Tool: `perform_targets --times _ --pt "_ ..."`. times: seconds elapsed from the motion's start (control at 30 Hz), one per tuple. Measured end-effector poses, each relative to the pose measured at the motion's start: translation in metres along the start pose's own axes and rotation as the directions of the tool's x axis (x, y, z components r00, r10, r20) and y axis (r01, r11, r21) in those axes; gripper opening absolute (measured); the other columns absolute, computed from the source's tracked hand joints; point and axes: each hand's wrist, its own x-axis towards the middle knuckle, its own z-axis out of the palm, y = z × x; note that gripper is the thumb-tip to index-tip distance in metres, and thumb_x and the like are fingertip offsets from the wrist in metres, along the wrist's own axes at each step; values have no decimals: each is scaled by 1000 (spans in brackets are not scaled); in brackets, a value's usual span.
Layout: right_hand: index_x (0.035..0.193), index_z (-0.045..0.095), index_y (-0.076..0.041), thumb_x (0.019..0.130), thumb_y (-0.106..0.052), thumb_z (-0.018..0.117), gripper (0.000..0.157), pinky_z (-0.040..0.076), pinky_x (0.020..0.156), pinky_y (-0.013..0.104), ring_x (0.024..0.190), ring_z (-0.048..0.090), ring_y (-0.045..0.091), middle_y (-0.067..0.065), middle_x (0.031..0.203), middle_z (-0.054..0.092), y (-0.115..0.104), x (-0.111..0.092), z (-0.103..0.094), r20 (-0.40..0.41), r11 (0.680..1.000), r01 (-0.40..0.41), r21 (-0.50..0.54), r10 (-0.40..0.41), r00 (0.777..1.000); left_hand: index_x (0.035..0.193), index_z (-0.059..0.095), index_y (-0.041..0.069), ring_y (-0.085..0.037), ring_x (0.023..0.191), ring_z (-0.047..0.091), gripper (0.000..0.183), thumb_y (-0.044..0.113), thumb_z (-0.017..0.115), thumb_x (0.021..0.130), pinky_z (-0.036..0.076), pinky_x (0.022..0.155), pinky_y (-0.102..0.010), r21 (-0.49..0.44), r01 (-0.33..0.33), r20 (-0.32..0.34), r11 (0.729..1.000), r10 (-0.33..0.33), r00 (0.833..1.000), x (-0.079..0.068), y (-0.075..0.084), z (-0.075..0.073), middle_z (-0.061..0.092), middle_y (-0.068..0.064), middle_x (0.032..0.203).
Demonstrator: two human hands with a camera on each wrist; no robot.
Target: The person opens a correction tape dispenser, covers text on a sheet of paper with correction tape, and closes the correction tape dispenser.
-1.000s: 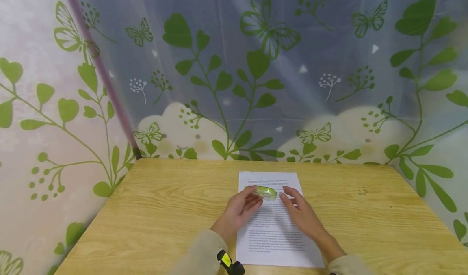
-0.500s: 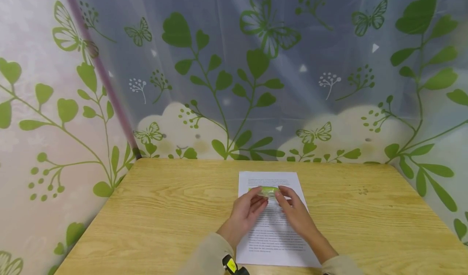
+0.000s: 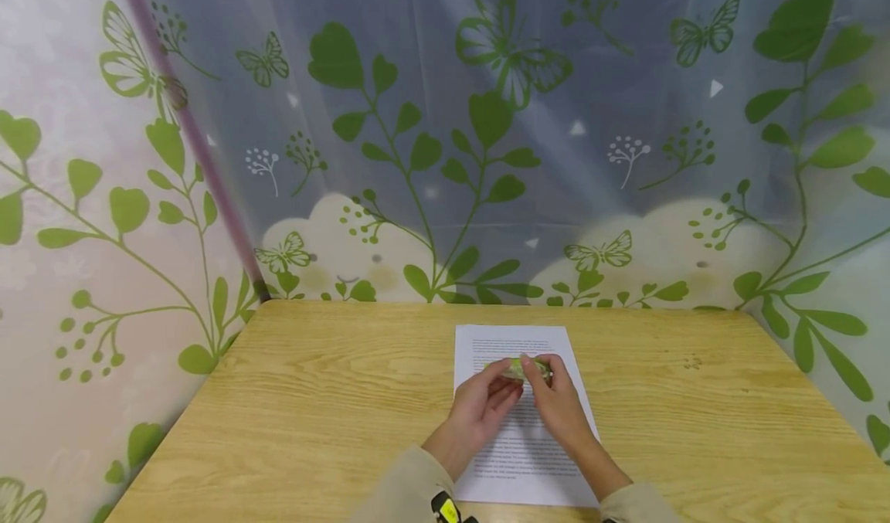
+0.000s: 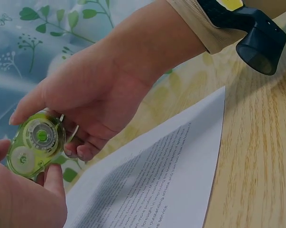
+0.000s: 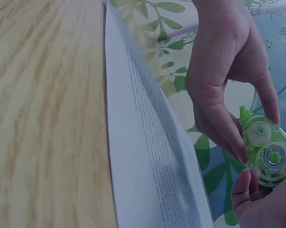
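A green see-through correction tape [image 4: 37, 137] with round reels inside is held between both hands above a printed sheet of paper [image 3: 524, 461]. My left hand [image 3: 473, 412] pinches its left end; in the right wrist view the thumb and fingers of that left hand [image 5: 223, 61] lie on either side of the tape's body [image 5: 267, 149]. My right hand [image 3: 559, 407] grips the other end, thumb on top. Seen from the left wrist, the right hand [image 4: 95, 90] has its thumb along the tape's edge and other fingers loosely bent below. Fingers partly cover the tape.
The paper lies on a light wood table [image 3: 334, 399], with bare wood on both sides. Behind and to the left hangs a curtain [image 3: 431, 137] printed with leaves and butterflies. A black wrist device [image 4: 263, 45] sits on the right sleeve.
The right hand has come in from the right and taken hold of the correction tape, which only the left hand held before. Both hands and the tape have shifted slightly right.
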Motion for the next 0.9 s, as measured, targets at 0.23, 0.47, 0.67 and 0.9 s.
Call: perform_targets --times 0.23,0.47,0.67,0.9 --pt "112 51 -6 98 -51 44 47 39 67 33 78 47 21 10 93 51 0 0 2 -19 999 15 -37 -16 1000 106 62 -3 -20 91 63 33 16 75 82 49 88 -32 -1 31 10 1000 -31 999 -1 0 -2 63 -12 95" --pt "111 50 -5 99 -51 41 48 39 70 33 82 49 21 10 95 55 -2 0 3 -37 995 11 -102 -15 999 113 62 -3 -20 95 63 39 19 75 84 48 89 -32 27 47 24 999 -48 999 -4 -1 -3 63 -14 101" --pt "108 51 -4 100 -47 42 44 40 69 33 77 49 20 9 88 53 -3 2 -1 -52 995 29 -96 -34 998 113 59 -4 -21 94 62 42 23 75 84 49 88 -33 90 20 60 996 -26 998 -3 1 -6 62 -14 99" --pt "105 52 -5 99 -48 44 44 37 55 28 61 42 17 4 73 47 -4 6 -10 -35 999 27 -20 -27 999 109 56 -2 -18 84 63 43 24 76 83 50 86 -33 188 -108 26 976 105 994 5 20 -15 60 -11 95"
